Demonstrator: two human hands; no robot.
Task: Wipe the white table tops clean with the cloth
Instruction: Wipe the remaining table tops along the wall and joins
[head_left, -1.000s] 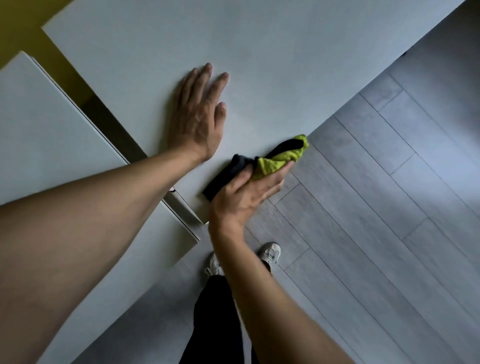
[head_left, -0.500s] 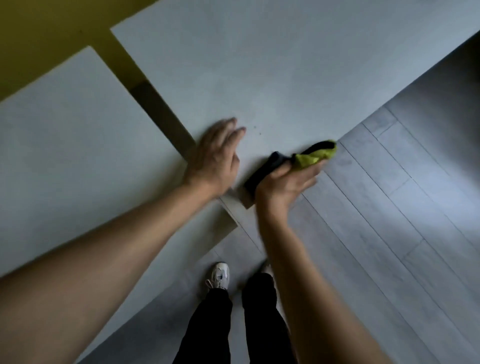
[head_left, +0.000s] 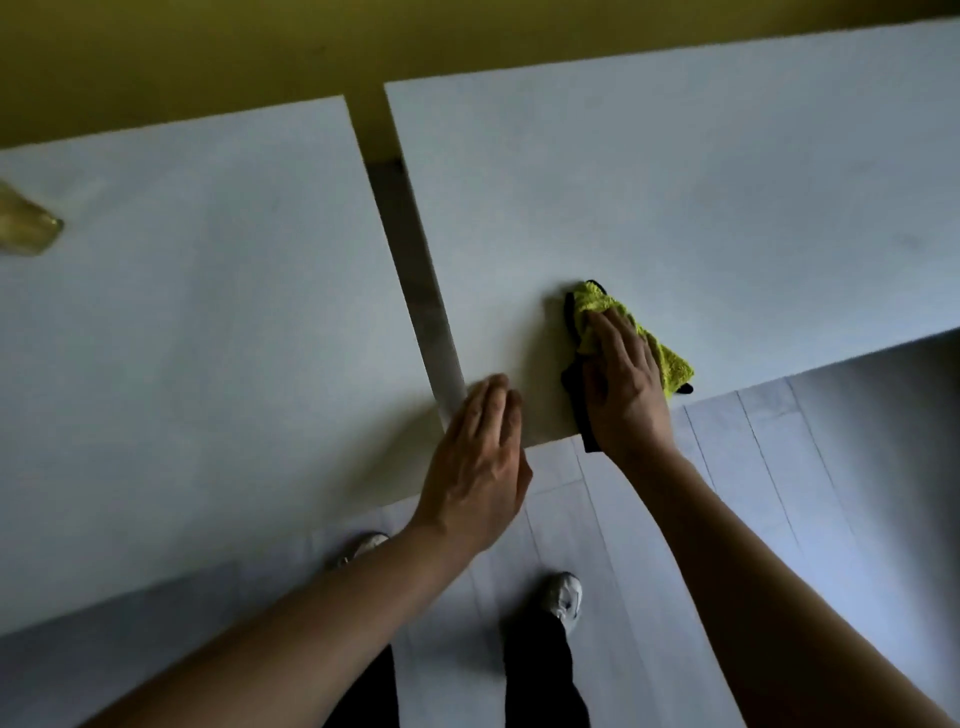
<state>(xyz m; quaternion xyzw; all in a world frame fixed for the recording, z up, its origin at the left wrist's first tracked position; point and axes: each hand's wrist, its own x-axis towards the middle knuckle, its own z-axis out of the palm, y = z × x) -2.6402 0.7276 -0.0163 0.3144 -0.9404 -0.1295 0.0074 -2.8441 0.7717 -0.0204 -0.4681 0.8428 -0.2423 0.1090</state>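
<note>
Two white table tops stand side by side with a narrow gap between them: the left table (head_left: 197, 312) and the right table (head_left: 675, 182). A yellow-green cloth with a black edge (head_left: 660, 348) lies near the front edge of the right table. My right hand (head_left: 623, 384) presses flat on the cloth with straight fingers. My left hand (head_left: 480, 457) rests flat with straight fingers at the front corner of the right table, beside the gap, holding nothing.
A yellowish translucent object (head_left: 26, 223) sits at the far left of the left table. Grey plank floor (head_left: 779, 493) lies in front of the tables, with my legs and white shoes (head_left: 563, 597) below. A yellow wall (head_left: 208, 52) runs behind.
The view has turned so both tables face me squarely. My right hand has pushed the cloth from the table's front edge further onto the right table. My left hand has slid back toward the front corner.
</note>
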